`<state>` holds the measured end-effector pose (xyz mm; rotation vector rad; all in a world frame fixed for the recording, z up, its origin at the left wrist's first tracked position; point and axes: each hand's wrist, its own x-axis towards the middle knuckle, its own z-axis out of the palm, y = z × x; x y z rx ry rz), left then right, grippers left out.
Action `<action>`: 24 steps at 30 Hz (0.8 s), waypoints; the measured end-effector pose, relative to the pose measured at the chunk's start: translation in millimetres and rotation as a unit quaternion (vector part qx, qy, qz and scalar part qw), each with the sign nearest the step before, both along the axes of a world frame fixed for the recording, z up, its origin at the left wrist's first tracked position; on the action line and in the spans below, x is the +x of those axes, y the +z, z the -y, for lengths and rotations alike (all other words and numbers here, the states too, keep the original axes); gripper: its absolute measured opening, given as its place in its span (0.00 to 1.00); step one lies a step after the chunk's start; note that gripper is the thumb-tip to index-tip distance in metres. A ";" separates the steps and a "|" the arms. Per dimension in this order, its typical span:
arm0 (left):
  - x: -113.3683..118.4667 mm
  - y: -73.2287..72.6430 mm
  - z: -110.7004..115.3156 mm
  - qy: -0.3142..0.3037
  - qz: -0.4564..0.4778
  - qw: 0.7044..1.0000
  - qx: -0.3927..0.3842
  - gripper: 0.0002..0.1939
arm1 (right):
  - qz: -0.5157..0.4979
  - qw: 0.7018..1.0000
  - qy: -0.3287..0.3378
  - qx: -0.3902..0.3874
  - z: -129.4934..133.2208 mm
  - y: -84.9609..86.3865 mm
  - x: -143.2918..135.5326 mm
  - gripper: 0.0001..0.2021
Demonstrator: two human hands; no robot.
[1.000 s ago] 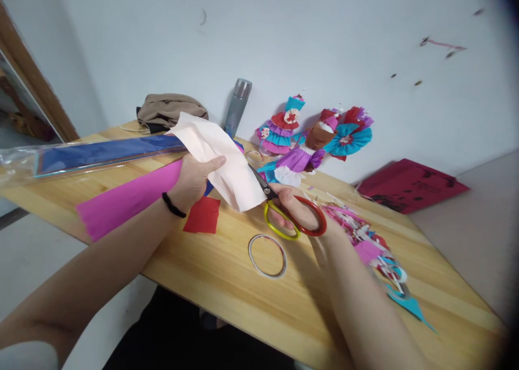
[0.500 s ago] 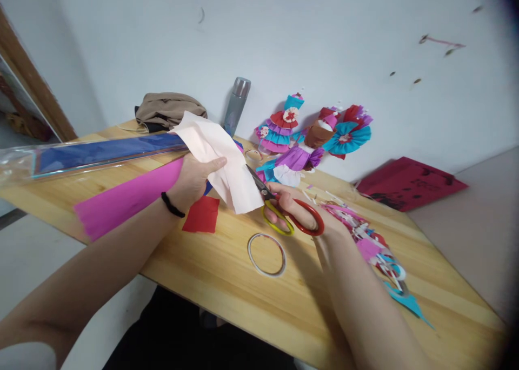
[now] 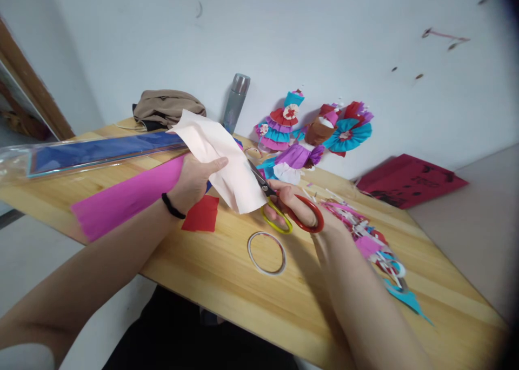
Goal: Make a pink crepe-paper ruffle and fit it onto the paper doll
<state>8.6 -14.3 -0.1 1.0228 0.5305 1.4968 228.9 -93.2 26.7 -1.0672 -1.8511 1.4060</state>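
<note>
A pale pink sheet of crepe paper is pinched in my left hand, its thumb lying on top. My right hand grips a pair of scissors with one red and one yellow handle loop. The dark blades meet the right edge of the sheet, partly covered by it. Below my left hand a magenta strip of paper and a small red piece of paper lie on the table. A thin roll of tape rests flat under the scissors.
Along the wall stand a grey flask and several paper dress figures. Brown cloth and a plastic-wrapped blue paper pack sit at left. Paper scraps and a dark red bag are at right.
The scissor blades look closer together and sit slightly deeper at the sheet's edge. My left hand keeps the same grip on the paper; the view has shifted a little.
</note>
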 end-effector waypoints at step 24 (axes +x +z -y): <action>-0.4 3.3 3.9 -0.024 -0.008 1.000 -0.018 0.20 | 0.003 1.000 0.007 0.028 0.1 3.3 -2.2 0.26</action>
